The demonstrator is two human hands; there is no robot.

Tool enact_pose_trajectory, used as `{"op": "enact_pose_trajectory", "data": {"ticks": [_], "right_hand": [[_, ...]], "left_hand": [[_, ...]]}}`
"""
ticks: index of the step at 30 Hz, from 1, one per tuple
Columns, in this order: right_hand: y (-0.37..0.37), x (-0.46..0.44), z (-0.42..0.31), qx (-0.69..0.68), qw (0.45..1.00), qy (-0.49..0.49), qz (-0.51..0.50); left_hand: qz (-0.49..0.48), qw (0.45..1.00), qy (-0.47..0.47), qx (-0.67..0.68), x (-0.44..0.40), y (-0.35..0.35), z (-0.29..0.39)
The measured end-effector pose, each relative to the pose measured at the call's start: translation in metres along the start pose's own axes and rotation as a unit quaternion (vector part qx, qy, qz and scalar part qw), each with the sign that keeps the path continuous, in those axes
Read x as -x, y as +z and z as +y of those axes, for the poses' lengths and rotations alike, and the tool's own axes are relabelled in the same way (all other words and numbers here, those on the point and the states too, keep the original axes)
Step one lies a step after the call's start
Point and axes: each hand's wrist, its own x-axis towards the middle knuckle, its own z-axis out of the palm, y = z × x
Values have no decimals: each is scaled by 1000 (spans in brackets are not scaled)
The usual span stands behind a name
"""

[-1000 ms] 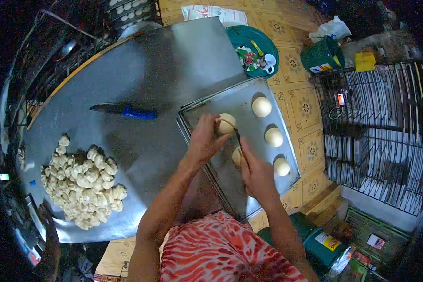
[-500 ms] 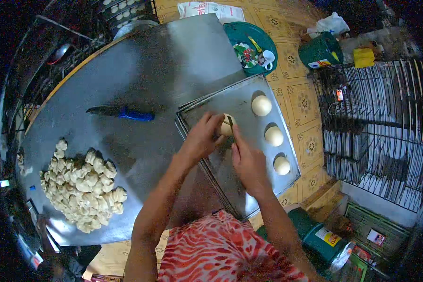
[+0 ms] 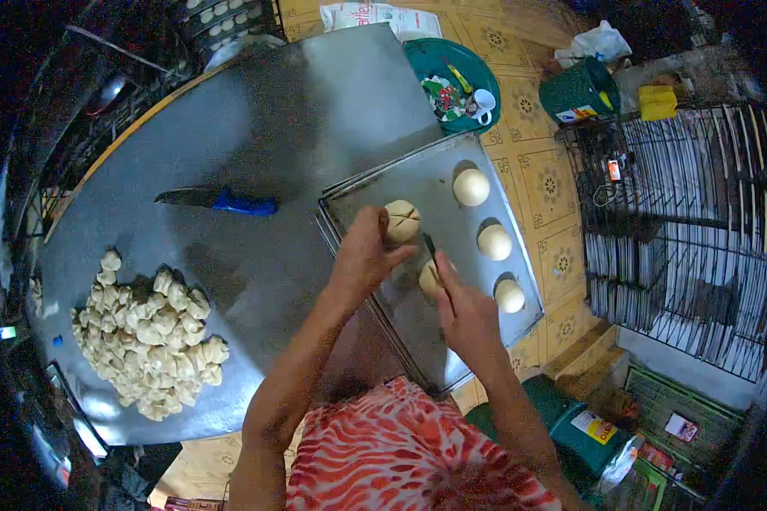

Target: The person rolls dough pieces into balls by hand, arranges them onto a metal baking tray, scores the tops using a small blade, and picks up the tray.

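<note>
A dough ball (image 3: 403, 221) with crossed cuts on its top sits on a metal baking tray (image 3: 443, 166). My left hand (image 3: 366, 254) is at its near left side, thumb spread away from the fingers; whether the fingertips touch the dough is hard to tell. A small dark-bladed knife (image 3: 429, 246) is gripped in my right hand (image 3: 469, 319), its blade pointing up and away from me. Partly hidden behind that hand lies another dough ball (image 3: 430, 279). Along the tray's right side are three smooth dough balls, the farthest (image 3: 470, 187) being near the back corner.
A blue-handled knife (image 3: 245, 203) lies on the metal table (image 3: 290, 128), with a heap of dough pieces (image 3: 149, 336) at the left. Beyond the tray a green basin (image 3: 486, 72) holds a white cup and scraps. Wire racks (image 3: 673, 247) stand at the right.
My right hand has pulled the knife back toward me, off the cut dough ball. My left hand has loosened around that ball, and the crossed cuts and a second ball now show.
</note>
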Motion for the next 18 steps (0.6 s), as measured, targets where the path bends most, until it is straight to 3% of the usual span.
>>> {"op": "enact_pose_trajectory", "data": {"ticks": [1,3,5,7,9,11,13,16,18], "right_hand": [[2,-11,-5,-3,1000,-1,1],[4,-37,-15,15,999,43,-27],[12,-64,-17,11,1000,23,-17],[23,-78,-10,10,1000,4,-9],[34,-81,0,26,999,-26,-14],[15,-41,-4,53,997,2,-49],[-8,2,1,78,992,35,-88],[-31,23,21,29,997,64,-42],[-33,14,46,30,997,71,11]], "left_hand": [[35,997,50,45,3,0,-2],[43,994,68,71,5,3,-8],[49,990,85,98,5,2,-9],[36,995,97,-12,3,-4,-5],[39,993,107,-9,5,1,-15],[55,991,125,-8,-2,-2,-16],[12,998,65,-21,3,-8,-7],[83,990,103,-47,19,-21,38],[38,994,102,25,21,7,52]]}}
